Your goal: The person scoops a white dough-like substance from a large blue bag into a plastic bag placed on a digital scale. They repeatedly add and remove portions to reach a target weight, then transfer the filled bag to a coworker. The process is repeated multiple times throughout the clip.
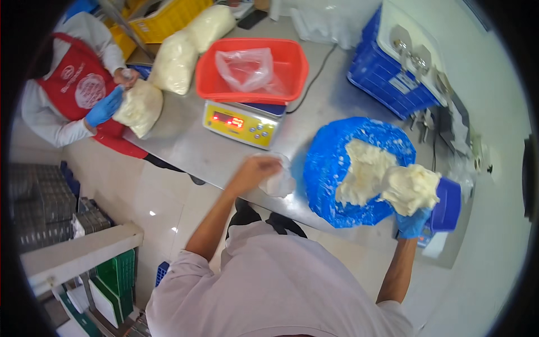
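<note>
My right hand (412,224), in a blue glove, holds up a big lump of pale, creamy dough-like mass (410,187) from below. The lump is at the right edge of a blue plastic bag (322,168), spread open like a bowl. More of the pale mass (364,168) lies inside that bag. My left hand (254,173) is bare and a little blurred. Its fingers pinch the upper part of a thin translucent plastic bag (278,183) at the table's front edge.
A red tub (202,84) with a clear bag (242,69) sits on a yellow digital scale (236,126). A blue crate (374,71) stands back right, a purple tub (448,204) far right. At left, a co-worker (76,80) handles a filled bag (141,105) beside other filled bags (174,61).
</note>
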The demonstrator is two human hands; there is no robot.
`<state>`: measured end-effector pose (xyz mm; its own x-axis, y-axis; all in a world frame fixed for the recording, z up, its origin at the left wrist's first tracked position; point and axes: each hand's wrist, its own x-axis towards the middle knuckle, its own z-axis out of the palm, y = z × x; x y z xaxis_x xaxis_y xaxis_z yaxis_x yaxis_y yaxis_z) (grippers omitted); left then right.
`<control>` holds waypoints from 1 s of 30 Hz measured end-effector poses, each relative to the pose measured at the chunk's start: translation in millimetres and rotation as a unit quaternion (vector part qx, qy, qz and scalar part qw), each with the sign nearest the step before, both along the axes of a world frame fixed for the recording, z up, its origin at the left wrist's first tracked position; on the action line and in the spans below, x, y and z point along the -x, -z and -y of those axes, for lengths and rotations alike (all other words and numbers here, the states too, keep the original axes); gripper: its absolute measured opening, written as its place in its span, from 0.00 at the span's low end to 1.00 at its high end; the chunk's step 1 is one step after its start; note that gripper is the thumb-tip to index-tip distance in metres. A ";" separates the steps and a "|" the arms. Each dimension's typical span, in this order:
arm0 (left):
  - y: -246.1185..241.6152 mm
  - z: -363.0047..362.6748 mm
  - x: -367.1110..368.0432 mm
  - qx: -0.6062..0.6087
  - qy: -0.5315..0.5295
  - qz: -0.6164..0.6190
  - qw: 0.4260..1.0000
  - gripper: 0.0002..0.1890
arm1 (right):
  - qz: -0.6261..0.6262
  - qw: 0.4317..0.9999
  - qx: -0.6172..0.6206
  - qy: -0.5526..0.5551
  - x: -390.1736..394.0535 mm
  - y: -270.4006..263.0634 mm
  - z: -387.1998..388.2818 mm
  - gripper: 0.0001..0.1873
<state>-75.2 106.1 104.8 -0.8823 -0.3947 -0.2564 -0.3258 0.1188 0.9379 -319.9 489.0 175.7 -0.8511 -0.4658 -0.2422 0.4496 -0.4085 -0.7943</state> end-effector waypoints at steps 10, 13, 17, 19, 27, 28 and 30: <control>-58.0 247.6 64.4 -0.282 -0.271 -0.109 0.914 0.30 | -0.025 0.976 0.185 -0.114 -22.3 -124.5 240.7 0.43; -47.5 250.6 122.8 -0.288 -0.323 -0.068 0.899 0.14 | -0.042 0.949 0.259 -0.172 -50.6 -124.4 336.5 0.41; -17.9 286.1 129.6 -0.348 -0.291 -0.068 0.889 0.14 | 0.021 0.923 0.286 -0.257 -62.0 -80.4 451.2 0.40; -20.7 283.2 113.4 -0.378 -0.234 -0.085 0.892 0.17 | 0.066 0.926 0.246 -0.278 -55.4 -49.8 476.7 0.37; -44.1 296.5 85.9 -0.531 -0.109 -0.223 0.810 0.23 | -0.172 0.938 -0.128 -0.274 -27.0 16.5 503.8 0.35; -48.8 300.3 88.3 -0.489 -0.082 -0.238 0.835 0.24 | -0.243 0.905 -0.210 -0.279 -26.3 16.1 507.4 0.37; -64.7 300.0 94.5 -0.406 -0.021 -0.263 0.875 0.26 | -0.282 0.873 -0.333 -0.216 -27.6 23.9 512.0 0.40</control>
